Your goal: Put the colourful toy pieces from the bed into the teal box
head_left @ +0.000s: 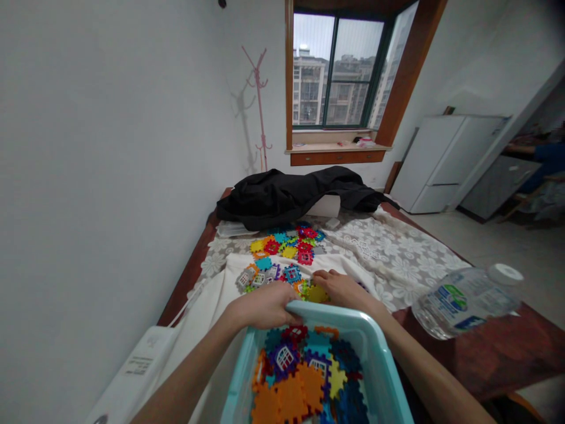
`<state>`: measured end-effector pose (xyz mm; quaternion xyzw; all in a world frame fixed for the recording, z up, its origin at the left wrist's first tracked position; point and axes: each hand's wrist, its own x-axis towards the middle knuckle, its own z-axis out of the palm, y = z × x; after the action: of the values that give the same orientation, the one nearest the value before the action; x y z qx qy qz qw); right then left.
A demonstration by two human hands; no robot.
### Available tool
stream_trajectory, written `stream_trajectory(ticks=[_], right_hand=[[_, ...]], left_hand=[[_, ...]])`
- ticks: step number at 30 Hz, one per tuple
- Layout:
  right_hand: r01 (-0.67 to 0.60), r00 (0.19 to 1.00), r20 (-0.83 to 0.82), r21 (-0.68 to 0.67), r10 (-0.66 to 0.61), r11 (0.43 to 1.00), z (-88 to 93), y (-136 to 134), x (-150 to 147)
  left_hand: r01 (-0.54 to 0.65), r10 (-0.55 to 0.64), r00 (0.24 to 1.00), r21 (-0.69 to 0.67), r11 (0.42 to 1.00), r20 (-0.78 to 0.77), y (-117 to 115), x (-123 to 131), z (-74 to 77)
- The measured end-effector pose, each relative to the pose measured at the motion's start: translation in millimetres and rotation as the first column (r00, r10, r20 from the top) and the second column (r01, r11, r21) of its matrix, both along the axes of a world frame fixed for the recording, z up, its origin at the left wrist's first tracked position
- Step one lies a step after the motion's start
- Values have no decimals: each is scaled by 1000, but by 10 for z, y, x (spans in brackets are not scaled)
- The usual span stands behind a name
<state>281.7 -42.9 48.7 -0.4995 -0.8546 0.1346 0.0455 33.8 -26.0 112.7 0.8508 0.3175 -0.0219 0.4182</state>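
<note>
A light-blue plastic basin [371, 323] sits close to me, filled with notched interlocking plastic tiles, among them an orange tile [291, 397] and a purple window tile [283, 358]. My left hand [267, 305] is closed around its far rim. Beyond that rim, my right hand [346, 290] reaches into loose tiles on a white cloth, its fingers curled down against a yellow tile [316, 293]; the thumb is hidden. Close to the fingers lie a blue window tile [292, 273] and grey window tiles [246, 277]. Farther back are red tiles [305, 247] and other colours.
A large clear plastic bottle [461, 300] stands at the table's right side. Black fabric [282, 197] is heaped across the far end. White window frames [364, 247] lie on the lace tablecloth [406, 250]. A white appliance [136, 371] is at lower left. Part of a person [547, 159] shows far right.
</note>
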Motion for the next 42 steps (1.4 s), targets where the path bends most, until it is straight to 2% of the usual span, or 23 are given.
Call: stream_trajectory(ticks=[8, 18, 22, 28, 32, 36, 39, 41, 42], right_hand=[[-16, 996, -89, 55, 21, 998, -156, 110, 41], [89, 982, -176, 135, -65, 987, -176, 120, 16], [86, 986, -150, 124, -67, 988, -209, 135, 2], [65, 985, -166, 132, -43, 989, -154, 144, 33], [108, 976, -204, 166, -74, 980, -208, 215, 49], [171, 925, -369, 185, -93, 968, -328, 303, 87], [170, 856, -511, 152, -70, 974, -381, 342, 114], [177, 807, -586, 135, -66, 975, -387, 355, 113], [183, 780, -622, 127, -66, 975, -383, 358, 105]], left_hand=[[-5, 5, 1000, 10, 1000, 4, 0, -6, -17], [-2, 2, 1000, 49, 999, -2, -5, -16, -22], [-8, 7, 1000, 49, 999, 14, -14, -19, -21], [4, -4, 1000, 49, 999, 14, -11, -19, -22], [-10, 11, 1000, 68, 998, -15, -14, -4, -29], [18, -19, 1000, 56, 998, 3, -20, -24, 4], [72, -71, 993, 1, 997, 92, 35, -63, -4], [15, 5, 983, -107, 994, 185, 120, -79, -81], [-62, 108, 968, -201, 978, 225, 172, -80, -144]])
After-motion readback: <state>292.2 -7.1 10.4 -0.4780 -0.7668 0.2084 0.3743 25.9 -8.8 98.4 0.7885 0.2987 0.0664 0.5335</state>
